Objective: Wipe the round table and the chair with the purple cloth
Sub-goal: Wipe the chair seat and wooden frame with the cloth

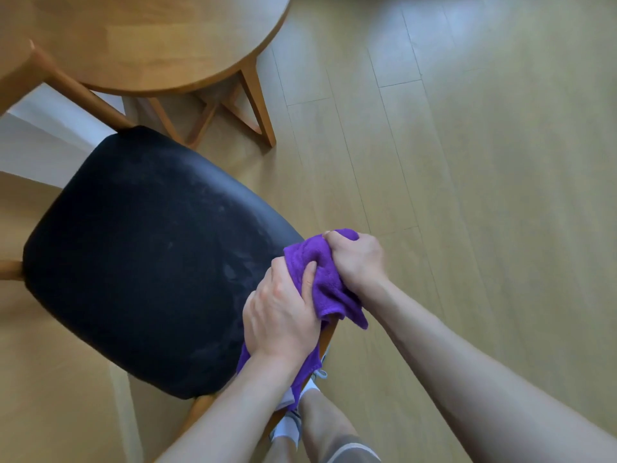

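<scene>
At the near-right edge of the chair seat (pixel 140 255), head view: both hands bunch the purple cloth (pixel 325 279) between them. Left hand (pixel 283 315) sits lower, fingers curled round the cloth w/ thumb pressed flat on top of the fabric; cloth tail hangs down below its wrist. Right hand (pixel 355 259) is higher & farther out, fingers wrapped tight into a fist round the cloth's upper end, knuckles up. Cloth is over the seat's right rim, partly past it above the floor (pixel 467 195); can't tell if it touches the seat. Seat is black, padded, w/ faint pale smears across it; wooden frame parts show at left edge & under the near corner. Round table (pixel 160 41), light wood, is at top left, just beyond the chair, its legs visible under the rim. Chair's wooden back rail crosses in front of the table at upper left. Person's leg & white sock visible at bottom, below the hands.
</scene>
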The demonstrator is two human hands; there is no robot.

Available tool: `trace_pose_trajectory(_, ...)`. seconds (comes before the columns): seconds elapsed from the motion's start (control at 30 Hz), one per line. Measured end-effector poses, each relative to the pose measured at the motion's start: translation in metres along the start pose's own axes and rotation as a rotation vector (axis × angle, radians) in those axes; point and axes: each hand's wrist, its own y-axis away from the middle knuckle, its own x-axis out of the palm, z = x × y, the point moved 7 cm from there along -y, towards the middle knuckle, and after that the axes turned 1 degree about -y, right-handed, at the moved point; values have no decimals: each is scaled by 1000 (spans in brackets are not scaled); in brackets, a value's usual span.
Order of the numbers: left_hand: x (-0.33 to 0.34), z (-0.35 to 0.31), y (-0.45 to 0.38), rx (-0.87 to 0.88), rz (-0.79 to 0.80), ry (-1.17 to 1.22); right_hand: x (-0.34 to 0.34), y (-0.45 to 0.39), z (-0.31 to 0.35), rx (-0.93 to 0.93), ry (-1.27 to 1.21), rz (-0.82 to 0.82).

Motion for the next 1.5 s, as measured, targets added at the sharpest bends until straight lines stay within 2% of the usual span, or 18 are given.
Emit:
trace_pose_trajectory(0.07,0,-1,-1,2,13,10,-6,8,8,-166,7,-146)
trace_pose_trajectory(0.13,-1,-2,-1,14,11,17,-11,17,17,-348,12,-205)
trace_pose_trajectory(0.27,0,-5,0,101,1,0,-5,15,41,-669,217,32)
trace_pose_trajectory(0.33,0,-11,2,179,3,-48,-3,12,49,-757,295,124)
trace_pose_trajectory(0.4,-1,-16,6,223,8,-96,-6,12,45,-702,252,90)
trace_pose_trajectory(0.53,-8,-9,23,202,26,-108,-10,34,0,-384,-14,-161)
trace_pose_trajectory(0.6,-12,8,41,216,33,-127,0,54,-21,-343,-57,-201)
trace_pose_trajectory(0.7,-22,45,73,274,39,-188,21,87,-48,-318,-174,-159)
trace_pose_trajectory(0.77,-30,67,93,304,24,-242,37,106,-70,-232,-265,-120)
trace_pose_trajectory(0.9,-44,99,123,353,37,-296,64,140,-100,-137,-322,-18)
trace_pose_trajectory(1.1,-51,111,130,373,40,-338,50,135,-80,-371,-165,-25)
trace_pose_trajectory(1.3,-36,90,121,340,-106,-359,37,107,-62,-517,-185,-88)
trace_pose_trajectory(1.5,-16,56,91,339,-172,-313,14,73,-33,-599,-166,-36)
